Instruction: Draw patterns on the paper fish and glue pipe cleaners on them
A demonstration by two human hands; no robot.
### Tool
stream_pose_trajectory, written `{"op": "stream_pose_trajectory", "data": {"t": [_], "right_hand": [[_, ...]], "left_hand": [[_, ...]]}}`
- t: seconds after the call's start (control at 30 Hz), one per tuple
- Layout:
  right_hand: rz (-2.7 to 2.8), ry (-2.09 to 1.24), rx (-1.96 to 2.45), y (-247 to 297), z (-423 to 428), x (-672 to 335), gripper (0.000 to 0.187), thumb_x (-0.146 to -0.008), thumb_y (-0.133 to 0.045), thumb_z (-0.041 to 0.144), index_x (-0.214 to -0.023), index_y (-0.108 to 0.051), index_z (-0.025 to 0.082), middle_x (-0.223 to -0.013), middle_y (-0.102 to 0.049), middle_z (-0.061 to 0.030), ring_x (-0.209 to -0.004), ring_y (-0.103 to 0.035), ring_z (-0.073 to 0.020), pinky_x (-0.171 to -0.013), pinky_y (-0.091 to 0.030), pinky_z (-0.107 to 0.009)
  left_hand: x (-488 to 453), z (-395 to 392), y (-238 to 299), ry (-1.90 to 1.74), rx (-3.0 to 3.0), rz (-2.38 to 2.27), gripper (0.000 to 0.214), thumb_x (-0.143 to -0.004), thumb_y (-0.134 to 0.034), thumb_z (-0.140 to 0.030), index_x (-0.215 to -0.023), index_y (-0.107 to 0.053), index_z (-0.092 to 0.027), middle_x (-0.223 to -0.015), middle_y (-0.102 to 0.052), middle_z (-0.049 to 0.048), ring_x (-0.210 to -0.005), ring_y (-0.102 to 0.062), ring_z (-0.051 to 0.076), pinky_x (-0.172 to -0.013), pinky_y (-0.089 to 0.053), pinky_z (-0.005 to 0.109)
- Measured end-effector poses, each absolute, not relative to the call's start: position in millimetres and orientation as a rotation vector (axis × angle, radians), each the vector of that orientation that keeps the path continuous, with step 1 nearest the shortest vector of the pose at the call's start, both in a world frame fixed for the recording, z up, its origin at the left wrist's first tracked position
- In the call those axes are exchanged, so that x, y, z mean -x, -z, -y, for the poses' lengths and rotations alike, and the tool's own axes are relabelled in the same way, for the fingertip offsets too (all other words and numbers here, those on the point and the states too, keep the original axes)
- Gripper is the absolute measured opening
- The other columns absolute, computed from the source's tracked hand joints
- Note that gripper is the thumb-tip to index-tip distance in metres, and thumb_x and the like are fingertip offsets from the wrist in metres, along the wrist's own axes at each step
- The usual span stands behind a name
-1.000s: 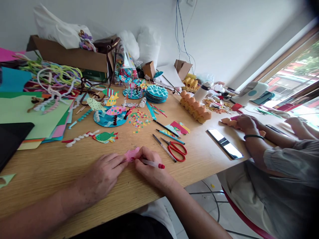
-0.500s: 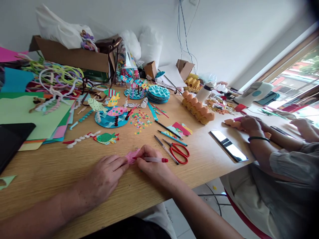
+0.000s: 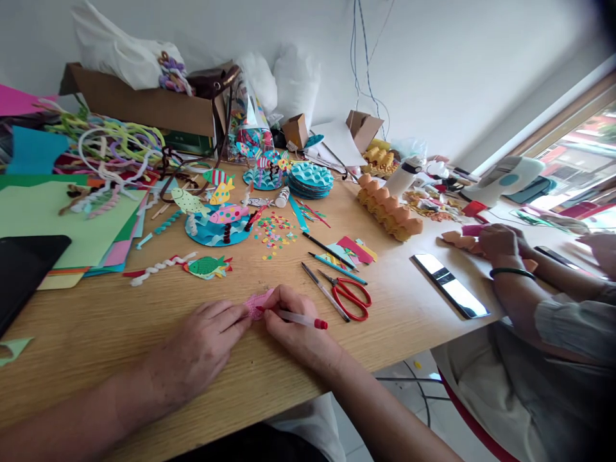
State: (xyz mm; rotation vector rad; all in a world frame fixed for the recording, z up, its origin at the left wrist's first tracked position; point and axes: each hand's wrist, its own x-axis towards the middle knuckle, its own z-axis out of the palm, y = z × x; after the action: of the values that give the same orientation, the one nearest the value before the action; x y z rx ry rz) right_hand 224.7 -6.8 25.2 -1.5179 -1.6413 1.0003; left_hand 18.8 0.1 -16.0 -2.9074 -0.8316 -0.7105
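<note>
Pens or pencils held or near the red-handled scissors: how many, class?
4: translucent, red-ended pen in the right hand; clear, black-ended pen beside the scissors; blue pen beyond it; slim black pen or pencil beyond that. Others may be hidden.

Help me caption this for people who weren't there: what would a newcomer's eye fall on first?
Probably the bright paper fish standing over a wavy blue base, left of centre on the table, with coloured paper dots scattered just right of it. Nearer, the left hand touches a small pink piece, and the right hand holds a red-ended pen to it. The red-handled scissors lie to their right.
</note>
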Motion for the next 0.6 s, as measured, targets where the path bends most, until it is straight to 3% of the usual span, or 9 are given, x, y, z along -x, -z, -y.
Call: {"op": "stream_pose_trajectory", "data": {"t": [0.23,0.6], "right_hand": [[1.658,-1.02,1.512,-24.5,6.7,-224.7,0.015,-0.074,-0.059,0.009,-0.07,-0.053,0.022,-0.06,-0.055,0.0069,-0.054,-0.05,-0.0106,-0.052,-0.036,-0.02],[1.723,-0.912,1.56,-24.8,7.4,-224.0,0.014,-0.073,-0.058,0.011,-0.069,-0.05,0.023,-0.06,-0.055,0.0061,-0.055,-0.05,-0.0113,-0.056,-0.036,-0.021]], "left_hand": [[-18.7,-0.4,15.3,0.746,2.903,0.816,0.05,-0.081,-0.047,0.001,-0.125,-0.067,-0.013,-0.115,-0.071,0.0117,-0.106,-0.062,0.026,-0.096,-0.054,0.041],[-19.3,0.1,12.1,0.714,2.898,0.814,0.051,-0.083,-0.042,0.003,-0.124,-0.068,-0.014,-0.116,-0.072,0.0106,-0.106,-0.062,0.024,-0.096,-0.054,0.039]]}}
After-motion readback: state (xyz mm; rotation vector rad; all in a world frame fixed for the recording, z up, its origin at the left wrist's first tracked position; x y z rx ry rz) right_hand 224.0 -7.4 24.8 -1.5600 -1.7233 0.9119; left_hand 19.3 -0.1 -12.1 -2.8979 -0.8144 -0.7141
